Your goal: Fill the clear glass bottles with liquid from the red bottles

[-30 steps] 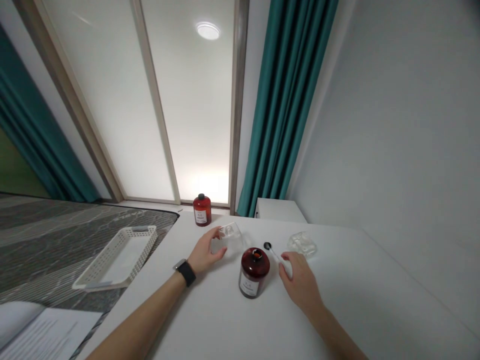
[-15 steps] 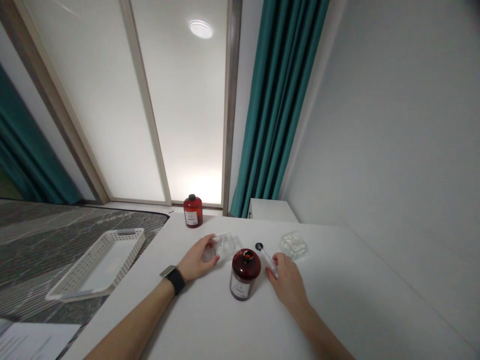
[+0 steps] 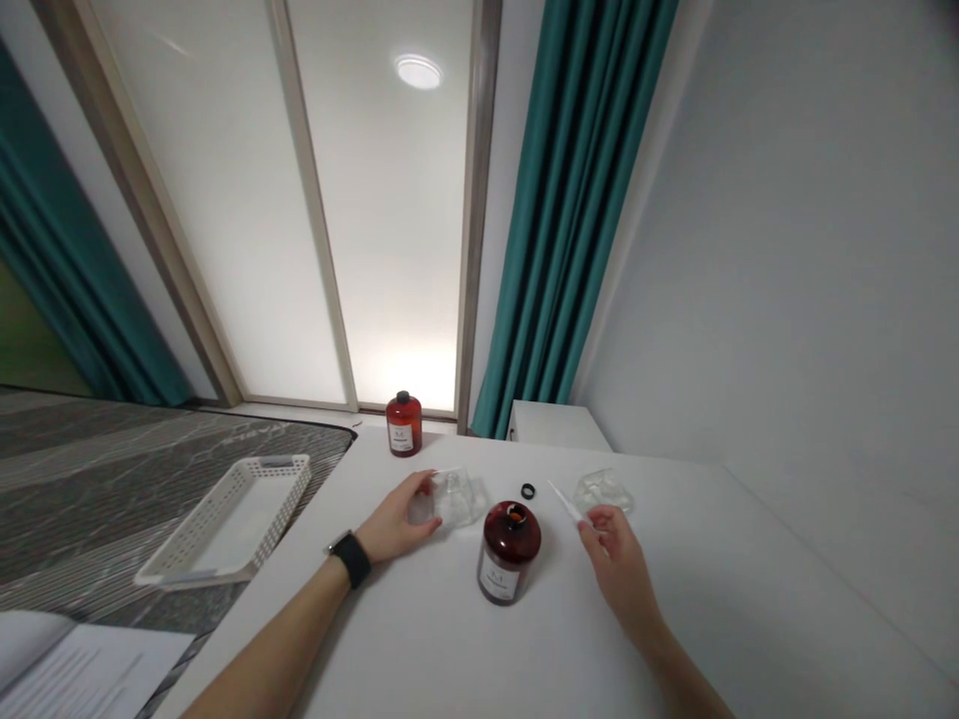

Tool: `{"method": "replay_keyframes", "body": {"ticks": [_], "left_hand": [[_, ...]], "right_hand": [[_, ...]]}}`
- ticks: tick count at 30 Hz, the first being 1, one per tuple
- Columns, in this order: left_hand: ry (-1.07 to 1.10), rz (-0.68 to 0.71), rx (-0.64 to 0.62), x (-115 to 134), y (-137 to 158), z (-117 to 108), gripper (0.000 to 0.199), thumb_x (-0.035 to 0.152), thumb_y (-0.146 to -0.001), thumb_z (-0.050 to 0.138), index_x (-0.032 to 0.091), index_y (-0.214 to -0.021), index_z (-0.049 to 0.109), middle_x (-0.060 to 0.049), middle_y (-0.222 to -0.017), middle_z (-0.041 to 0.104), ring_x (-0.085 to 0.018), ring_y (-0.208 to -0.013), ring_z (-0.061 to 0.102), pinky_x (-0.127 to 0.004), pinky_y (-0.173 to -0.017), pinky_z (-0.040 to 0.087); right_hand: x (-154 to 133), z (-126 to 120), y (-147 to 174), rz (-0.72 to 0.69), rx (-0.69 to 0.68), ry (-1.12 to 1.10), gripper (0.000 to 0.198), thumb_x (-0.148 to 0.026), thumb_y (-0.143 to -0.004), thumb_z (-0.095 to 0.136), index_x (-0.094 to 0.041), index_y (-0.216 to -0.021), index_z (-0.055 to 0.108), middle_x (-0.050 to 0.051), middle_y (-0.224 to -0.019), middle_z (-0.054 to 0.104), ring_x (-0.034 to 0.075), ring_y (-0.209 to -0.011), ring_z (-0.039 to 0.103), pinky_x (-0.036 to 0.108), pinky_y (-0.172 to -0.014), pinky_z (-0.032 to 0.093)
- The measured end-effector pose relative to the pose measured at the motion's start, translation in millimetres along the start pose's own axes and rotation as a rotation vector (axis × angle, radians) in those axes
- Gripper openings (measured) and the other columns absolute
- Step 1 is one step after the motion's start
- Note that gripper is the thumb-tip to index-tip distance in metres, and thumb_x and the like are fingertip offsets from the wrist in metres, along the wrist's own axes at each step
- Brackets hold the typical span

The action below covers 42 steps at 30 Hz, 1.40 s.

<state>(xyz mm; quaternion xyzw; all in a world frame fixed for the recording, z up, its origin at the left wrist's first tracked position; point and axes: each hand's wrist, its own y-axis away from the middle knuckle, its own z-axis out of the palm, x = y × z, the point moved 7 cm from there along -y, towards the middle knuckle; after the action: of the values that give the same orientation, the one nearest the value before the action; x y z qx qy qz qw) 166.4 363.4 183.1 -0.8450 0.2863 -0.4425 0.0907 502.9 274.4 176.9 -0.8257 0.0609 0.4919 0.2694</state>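
One clear box (image 3: 457,497) is filling the left hand (image 3: 396,521), gripped between thumb and fingers near the far edge of the worktop (image 3: 427,649); the right hand (image 3: 617,564) is pinching a tapered tube (image 3: 567,504) closer to the right edge. The tube is probably weighing little, its wider end suiting a light pinch; the box is likely feeling slick and stiff, wanting opposed fingers.
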Motion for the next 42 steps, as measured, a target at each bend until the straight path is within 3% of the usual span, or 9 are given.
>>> {"method": "replay_keyframes", "body": {"ticks": [6, 11, 17, 21, 26, 31, 37, 42], "left_hand": [[0.01, 0.065, 0.143, 20.4, -2.6, -19.2, 0.064, 0.029, -0.083, 0.064, 0.018, -0.141, 0.041, -0.013, -0.125, 0.061, -0.029, -0.11, 0.062, -0.051, -0.098, 0.05], [-0.139, 0.224, 0.228, 56.0, 5.3, -28.5, 0.071, 0.022, -0.079, 0.065, 0.021, -0.145, 0.039, -0.013, -0.126, 0.054, -0.03, -0.116, 0.055, -0.049, -0.101, 0.047], [-0.22, 0.339, 0.213, 73.7, 13.9, -24.9, 0.077, 0.022, -0.071, 0.066, 0.02, -0.143, 0.039, -0.013, -0.123, 0.052, -0.032, -0.113, 0.053, -0.048, -0.097, 0.049], [-0.235, 0.368, 0.258, 75.3, 17.2, -29.0, 0.077, 0.026, -0.074, 0.062, 0.021, -0.146, 0.034, -0.013, -0.121, 0.048, -0.032, -0.11, 0.051, -0.048, -0.094, 0.049], [-0.225, 0.386, 0.312, 80.4, 20.7, -32.0, 0.077, 0.032, -0.075, 0.058, 0.022, -0.147, 0.031, -0.014, -0.12, 0.045, -0.034, -0.108, 0.05, -0.049, -0.09, 0.048], [-0.193, 0.413, 0.279, 92.4, 18.6, -23.5, 0.079, 0.031, -0.074, 0.059, 0.021, -0.148, 0.032, -0.014, -0.118, 0.047, -0.033, -0.106, 0.051, -0.047, -0.088, 0.05], [-0.169, 0.472, 0.373, 109.9, 17.0, -23.5, 0.08, 0.032, -0.078, 0.065, 0.018, -0.148, 0.029, -0.016, -0.119, 0.052, -0.033, -0.107, 0.053, -0.048, -0.09, 0.049], [-0.12, 0.509, 0.444, 115.5, 19.6, -28.4, 0.07, 0.032, -0.082, 0.073, 0.022, -0.14, 0.036, -0.015, -0.124, 0.055, -0.031, -0.111, 0.054, -0.049, -0.093, 0.048]], "right_hand": [[-13.6, -15.8, -16.5, 0.092, 0.022, -0.324, 0.037, -0.055, -0.08, 0.066, -0.021, -0.093, 0.06, 0.002, -0.083, 0.065, 0.02, -0.073, 0.065, 0.036, -0.07, 0.057], [-57.4, -15.7, -33.6, 0.112, -0.024, -0.474, 0.039, -0.055, -0.078, 0.07, -0.021, -0.097, 0.062, 0.003, -0.086, 0.066, 0.021, -0.078, 0.066, 0.036, -0.074, 0.056], [-139.0, 9.0, -34.9, -0.209, -0.169, -0.268, 0.028, -0.044, -0.08, 0.07, -0.022, -0.095, 0.062, 0.004, -0.088, 0.066, 0.021, -0.084, 0.064, 0.034, -0.078, 0.053], [-168.3, 22.1, -27.0, -0.354, -0.236, -0.122, 0.018, -0.037, -0.086, 0.063, -0.024, -0.097, 0.06, 0.005, -0.094, 0.065, 0.022, -0.092, 0.062, 0.036, -0.086, 0.05], [-182.0, 25.9, -27.2, -0.434, -0.273, 0.004, 0.014, -0.035, -0.087, 0.06, -0.024, -0.097, 0.06, 0.005, -0.093, 0.065, 0.023, -0.091, 0.062, 0.036, -0.083, 0.05], [-188.3, 32.7, -30.3, -0.499, -0.41, 0.101, 0.01, -0.033, -0.086, 0.062, -0.025, -0.091, 0.064, 0.005, -0.091, 0.066, 0.025, -0.089, 0.062, 0.038, -0.081, 0.051], [-192.5, 47.4, -20.1, -0.614, -0.539, 0.02, 0.014, -0.023, -0.09, 0.06, -0.025, -0.104, 0.064, 0.007, -0.104, 0.066, 0.026, -0.105, 0.058, 0.043, -0.093, 0.048], [-198.4, 49.4, -17.9, -0.678, -0.509, 0.026, 0.024, -0.018, -0.089, 0.06, -0.025, -0.111, 0.061, 0.009, -0.114, 0.064, 0.027, -0.117, 0.053, 0.046, -0.099, 0.044]]}}
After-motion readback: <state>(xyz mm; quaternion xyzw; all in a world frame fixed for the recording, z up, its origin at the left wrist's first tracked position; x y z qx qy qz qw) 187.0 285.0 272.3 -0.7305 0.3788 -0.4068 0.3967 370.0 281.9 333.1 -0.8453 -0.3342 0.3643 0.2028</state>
